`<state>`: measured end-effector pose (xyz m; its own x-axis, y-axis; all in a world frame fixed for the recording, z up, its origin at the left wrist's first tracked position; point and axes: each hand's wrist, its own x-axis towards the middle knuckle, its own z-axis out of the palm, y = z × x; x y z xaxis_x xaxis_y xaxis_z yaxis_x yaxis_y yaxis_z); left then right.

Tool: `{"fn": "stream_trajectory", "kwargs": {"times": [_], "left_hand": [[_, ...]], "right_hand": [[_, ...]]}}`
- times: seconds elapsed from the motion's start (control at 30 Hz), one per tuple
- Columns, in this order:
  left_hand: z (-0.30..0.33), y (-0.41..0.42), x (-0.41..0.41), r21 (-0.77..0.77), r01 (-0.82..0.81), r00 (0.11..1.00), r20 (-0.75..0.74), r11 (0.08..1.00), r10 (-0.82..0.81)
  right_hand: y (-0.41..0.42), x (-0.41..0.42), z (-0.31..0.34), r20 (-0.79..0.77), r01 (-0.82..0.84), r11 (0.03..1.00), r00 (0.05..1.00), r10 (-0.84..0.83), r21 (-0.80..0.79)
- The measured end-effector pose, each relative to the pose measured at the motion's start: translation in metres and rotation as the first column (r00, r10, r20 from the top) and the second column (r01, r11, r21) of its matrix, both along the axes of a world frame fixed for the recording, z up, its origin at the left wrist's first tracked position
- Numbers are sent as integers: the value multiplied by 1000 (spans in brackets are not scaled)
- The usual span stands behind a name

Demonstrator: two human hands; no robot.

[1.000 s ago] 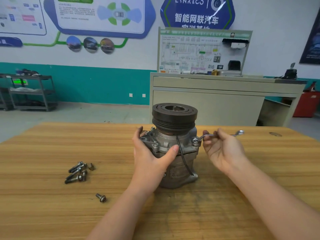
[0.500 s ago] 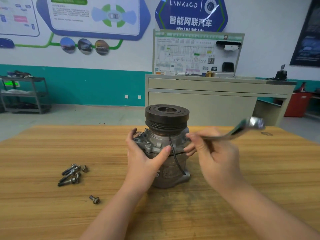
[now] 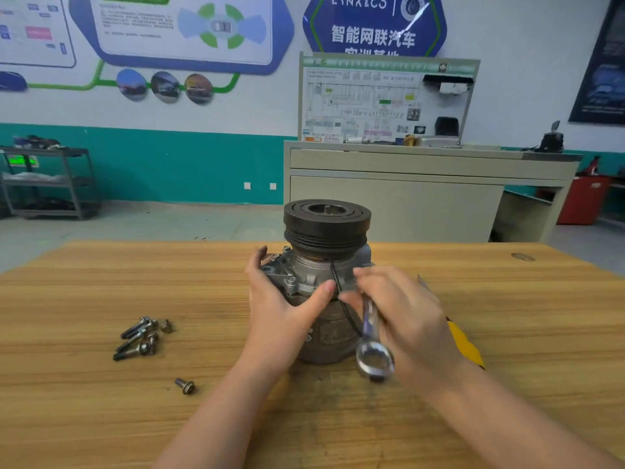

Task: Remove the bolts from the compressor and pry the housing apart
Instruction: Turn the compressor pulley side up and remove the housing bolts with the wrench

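Compressor (image 3: 321, 296) sits mid-table under the LYNK&CO sign (image 3: 372, 25); my left hand (image 3: 280, 309) grips it, right hand (image 3: 402, 319) holds the wrench (image 3: 372, 336).

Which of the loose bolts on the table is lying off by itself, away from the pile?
The short bolt nearest the camera, lying alone on the table left of the left forearm. The other bolts lie bunched together farther back.

Compressor (image 3: 326, 282) upright on wooden tabletop (image 3: 101, 418), gripped by left hand (image 3: 284, 313). Wrench (image 3: 372, 336) held in right hand (image 3: 409, 319), ring end toward camera. Loose bolts (image 3: 140, 338) lying well left.
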<state>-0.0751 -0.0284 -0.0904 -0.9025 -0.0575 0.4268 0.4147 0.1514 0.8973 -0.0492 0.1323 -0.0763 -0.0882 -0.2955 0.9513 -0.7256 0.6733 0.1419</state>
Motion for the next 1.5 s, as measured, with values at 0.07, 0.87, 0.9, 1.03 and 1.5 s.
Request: {"fn": "stream_trajectory", "kwargs": {"times": [0.07, 0.87, 0.9, 1.03, 1.5], "left_hand": [[0, 0, 0, 9, -2, 1000, -1, 1000, 2], [-1, -1, -1, 36, 37, 999, 0, 999, -37], [-1, -2, -1, 33, 35, 999, 0, 999, -35], [-2, -2, -1, 24, 25, 1000, -6, 999, -24], [-5, -3, -3, 16, 22, 1000, -9, 1000, -22]], "right_hand": [[2, 0, -7, 18, -19, 992, 1000, 21, -124], [20, -8, 41, 189, -53, 275, 603, 775, -960], [17, -4, 41, 214, -73, 329, 625, 751, -942], [6, 5, 33, 317, -145, 643, 775, 546, -752], [-4, 5, -2, 114, -260, 815, 923, 368, -518]]}}
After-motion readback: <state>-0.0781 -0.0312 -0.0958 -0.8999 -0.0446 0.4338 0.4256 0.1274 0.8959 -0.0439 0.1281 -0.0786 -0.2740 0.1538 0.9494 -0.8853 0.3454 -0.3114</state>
